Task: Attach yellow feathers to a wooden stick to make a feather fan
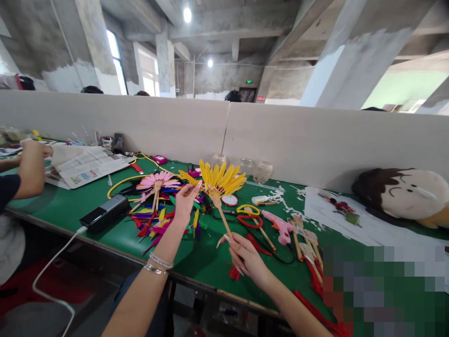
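A fan of yellow feathers [222,180] on a wooden handle stands tilted in front of me. My right hand [247,257] grips the lower handle between thumb and fingers, and a red tassel [234,272] shows just beneath. My left hand [185,201], with bracelets at the wrist, is pinched at the fan's left side on a single yellow feather [188,177] that points away to the left. Behind that hand lies a pink feather fan [157,182]. Loose coloured feathers [154,224] are heaped under my left forearm.
A black power bank [104,213] with a white cable lies left. On the right are a pink glue gun [278,225], scissors [249,220], wooden handles [307,238], paper sheets [326,213] and a plush doll [403,196]. Glass jars [263,172] stand by the partition. Another person's arm [31,171] is far left.
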### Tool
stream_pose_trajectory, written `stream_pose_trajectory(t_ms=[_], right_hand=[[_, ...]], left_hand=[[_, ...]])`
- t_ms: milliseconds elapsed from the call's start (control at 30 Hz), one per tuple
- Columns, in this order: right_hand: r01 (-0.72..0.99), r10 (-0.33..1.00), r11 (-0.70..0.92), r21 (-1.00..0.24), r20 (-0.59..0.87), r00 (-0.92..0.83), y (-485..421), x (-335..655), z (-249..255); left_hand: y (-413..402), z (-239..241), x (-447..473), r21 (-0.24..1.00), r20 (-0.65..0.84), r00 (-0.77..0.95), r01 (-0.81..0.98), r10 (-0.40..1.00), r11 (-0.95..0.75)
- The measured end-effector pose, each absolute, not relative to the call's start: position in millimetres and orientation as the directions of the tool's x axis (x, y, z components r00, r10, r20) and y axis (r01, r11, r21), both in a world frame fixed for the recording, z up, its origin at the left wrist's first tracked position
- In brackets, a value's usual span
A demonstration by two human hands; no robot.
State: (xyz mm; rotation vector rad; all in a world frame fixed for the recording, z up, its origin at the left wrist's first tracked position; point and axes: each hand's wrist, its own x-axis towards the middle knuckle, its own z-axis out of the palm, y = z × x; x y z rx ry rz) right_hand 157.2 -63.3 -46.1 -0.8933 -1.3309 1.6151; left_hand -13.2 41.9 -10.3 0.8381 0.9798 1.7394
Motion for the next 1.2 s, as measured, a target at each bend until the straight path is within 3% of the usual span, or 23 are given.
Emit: stream_pose_trajectory(t_ms=[433, 1033, 1200], right_hand=[[-0.301, 0.915, -0.192, -0.934, -0.06, -0.398, -64.5, 159.6, -45.7], [-0.257, 0.91, -0.188, -0.948, -0.07, -0.409, -62.3, 158.7, -48.6], [-0.27, 0.907, -0.198, -0.942, -0.072, -0.414, -63.8, 158.4, -46.3]], left_hand=[[48.3, -14.5, -18.9, 0.899, 0.222, -0.318, -0.3, 0.922, -0.32], [47.9, -13.4, -16.6, 0.907, 0.181, -0.35, -0.302, 0.919, -0.293], [43.5, -10.5, -17.7, 0.92, 0.252, -0.245, -0.239, 0.936, -0.31]])
